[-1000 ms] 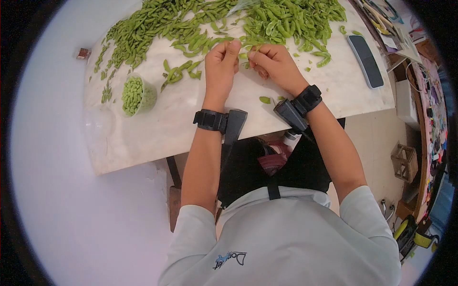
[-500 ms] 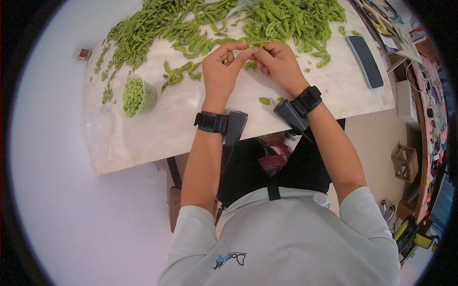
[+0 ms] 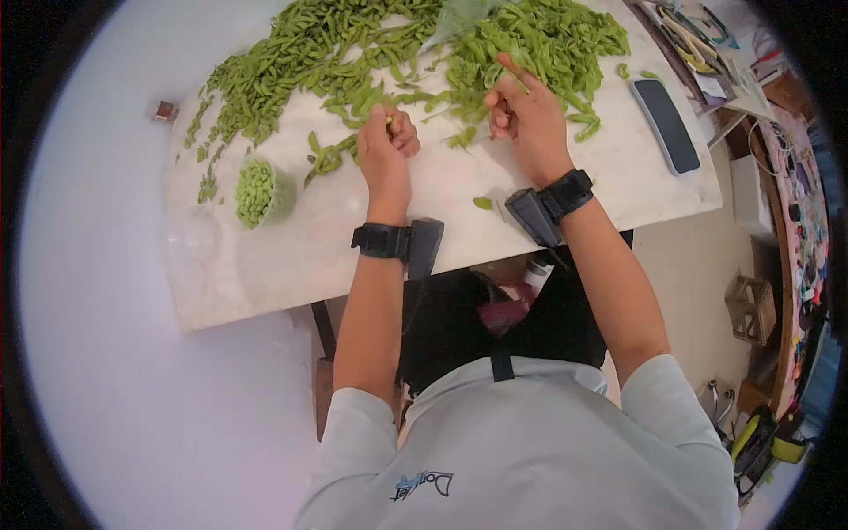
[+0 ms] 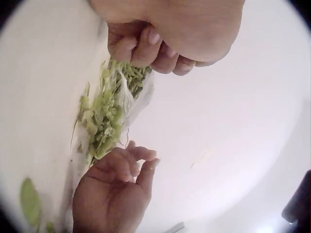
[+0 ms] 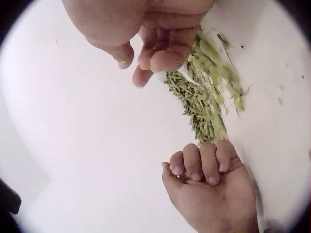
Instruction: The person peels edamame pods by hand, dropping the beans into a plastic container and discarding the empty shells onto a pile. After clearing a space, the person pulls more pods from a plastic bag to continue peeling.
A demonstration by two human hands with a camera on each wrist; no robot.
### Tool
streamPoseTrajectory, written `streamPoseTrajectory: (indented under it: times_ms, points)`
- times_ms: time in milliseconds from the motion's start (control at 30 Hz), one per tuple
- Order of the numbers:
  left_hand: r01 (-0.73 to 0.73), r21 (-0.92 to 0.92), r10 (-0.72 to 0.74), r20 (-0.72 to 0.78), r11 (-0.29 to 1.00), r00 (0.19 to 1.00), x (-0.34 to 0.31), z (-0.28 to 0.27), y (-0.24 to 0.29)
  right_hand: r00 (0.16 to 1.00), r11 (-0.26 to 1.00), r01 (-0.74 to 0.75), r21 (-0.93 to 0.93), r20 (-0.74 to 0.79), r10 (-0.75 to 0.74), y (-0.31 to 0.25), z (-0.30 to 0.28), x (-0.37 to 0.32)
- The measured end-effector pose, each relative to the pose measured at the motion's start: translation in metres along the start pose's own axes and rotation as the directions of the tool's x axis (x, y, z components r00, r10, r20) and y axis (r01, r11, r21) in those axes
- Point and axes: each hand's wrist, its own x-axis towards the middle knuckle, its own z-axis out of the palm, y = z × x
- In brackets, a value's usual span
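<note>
In the head view my left hand [image 3: 385,152] is curled above the table, near loose edamame pods [image 3: 329,161]. A small yellow-green bit, apparently an edamame bean [image 3: 389,120], shows at its thumb and forefinger; the rest is hidden by the fingers. My right hand [image 3: 535,124] hovers at the near side of a heap of split, lighter pods [image 3: 565,44], its fingers spread and loosely bent. In the left wrist view that right hand [image 4: 116,182] has thumb and fingertips apart. The right wrist view shows the left hand's [image 5: 214,189] fingers folded toward the palm.
A clear plastic cup [image 3: 283,196] of shelled beans stands at the left. Whole pods [image 3: 291,66] are heaped at the far left, beside a clear plastic bag [image 3: 455,22]. A phone [image 3: 667,128] lies at the right edge of the table. One pod piece [image 3: 482,203] lies near the front.
My hands were together over a pod and have parted. The left drew back left and curled; the right moved right and forward to the split pods, its fingers loosening. The view shifted slightly.
</note>
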Motion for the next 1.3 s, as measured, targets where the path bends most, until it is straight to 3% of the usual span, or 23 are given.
streamPoseTrajectory:
  times_ms: [133, 200, 233, 267, 333, 433, 533, 633, 733, 833, 933, 1000, 1067, 1167, 1267, 1300]
  points:
    - [-0.025, 0.217, 0.035, -0.045, 0.976, 0.998, -0.014, -0.013, 0.031, 0.987, 0.992, -0.124, -0.029, 0.101, 0.126, 0.005, -0.008, 0.0]
    - [-0.161, 0.496, 0.192, -0.013, 0.853, 0.981, -0.026, -0.021, 0.067, 0.985, 0.992, -0.127, -0.023, 0.114, 0.128, 0.006, -0.01, 0.003]
    - [-0.202, 0.525, 0.235, 0.005, 0.827, 0.972, -0.026, -0.038, 0.082, 0.984, 0.991, -0.131, -0.02, 0.121, 0.132, 0.006, -0.011, 0.003]
    - [-0.165, 0.708, 0.292, -0.061, 0.687, 0.955, -0.028, -0.048, 0.104, 0.984, 0.991, -0.125, -0.048, 0.12, 0.13, 0.006, -0.01, 0.003]
    - [-0.181, 0.716, 0.311, -0.053, 0.675, 0.949, -0.025, -0.088, 0.138, 0.985, 0.989, -0.113, -0.101, 0.12, 0.125, 0.008, -0.006, 0.001]
    - [0.009, 0.959, 0.384, -0.123, 0.285, 0.915, -0.023, -0.127, 0.164, 0.978, 0.973, -0.097, -0.208, 0.163, 0.132, 0.014, -0.006, 0.004]
    - [0.153, 0.987, 0.389, -0.125, -0.043, 0.913, -0.032, -0.124, 0.173, 0.975, 0.966, -0.111, -0.232, 0.165, 0.151, 0.012, -0.006, 0.003]
    - [0.129, 0.982, 0.272, -0.088, -0.137, 0.958, -0.032, -0.118, 0.177, 0.975, 0.972, -0.093, -0.217, 0.179, 0.133, 0.013, -0.008, 0.004]
    - [-0.008, 0.935, 0.372, 0.149, -0.355, 0.916, -0.026, -0.126, 0.173, 0.978, 0.975, -0.085, -0.203, 0.17, 0.121, 0.014, -0.009, 0.003]
    - [-0.108, 0.945, 0.433, 0.241, -0.308, 0.868, -0.012, -0.093, 0.171, 0.977, 0.977, -0.098, -0.191, 0.168, 0.131, 0.017, -0.009, 0.005]
    - [-0.071, 0.99, 0.264, 0.102, -0.125, 0.959, 0.005, -0.031, 0.158, 0.976, 0.969, -0.084, -0.234, 0.177, 0.127, 0.01, -0.006, 0.002]
    - [-0.195, 0.949, 0.181, 0.243, -0.249, 0.953, 0.03, -0.013, 0.134, 0.954, 0.978, -0.074, -0.197, 0.272, 0.127, 0.008, -0.007, 0.001]
    - [-0.151, 0.952, 0.067, 0.175, -0.265, 0.982, 0.04, 0.02, 0.106, 0.935, 0.983, -0.071, -0.167, 0.332, 0.124, 0.009, -0.008, 0.001]
    - [-0.206, 0.932, -0.01, 0.212, -0.298, 0.977, 0.081, 0.019, 0.072, 0.932, 0.985, -0.075, -0.153, 0.341, 0.124, 0.01, -0.013, 0.001]
    - [-0.202, 0.953, 0.07, 0.222, -0.227, 0.972, 0.123, 0.003, 0.052, 0.951, 0.987, -0.083, -0.14, 0.285, 0.12, 0.008, -0.01, 0.0]
    - [-0.198, 0.951, 0.074, 0.22, -0.236, 0.973, 0.133, -0.006, 0.046, 0.953, 0.978, -0.011, -0.209, 0.293, 0.074, 0.009, -0.01, 0.0]
